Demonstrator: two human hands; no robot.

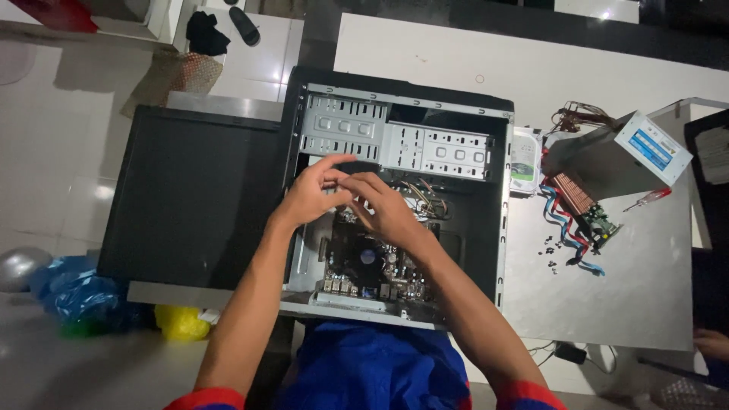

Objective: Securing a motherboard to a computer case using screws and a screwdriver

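Inside the open black computer case [486, 228], left hand [307, 196] and right hand [383, 206] pinch something too small to tell.

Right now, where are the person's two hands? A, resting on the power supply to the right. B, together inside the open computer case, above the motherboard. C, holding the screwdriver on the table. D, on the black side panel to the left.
B: the left hand and right hand meet inside the open computer case, just above the motherboard.

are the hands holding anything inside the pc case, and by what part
It cannot be told. The left hand and right hand meet fingertip to fingertip over the open computer case, above the motherboard; anything pinched between them is hidden.
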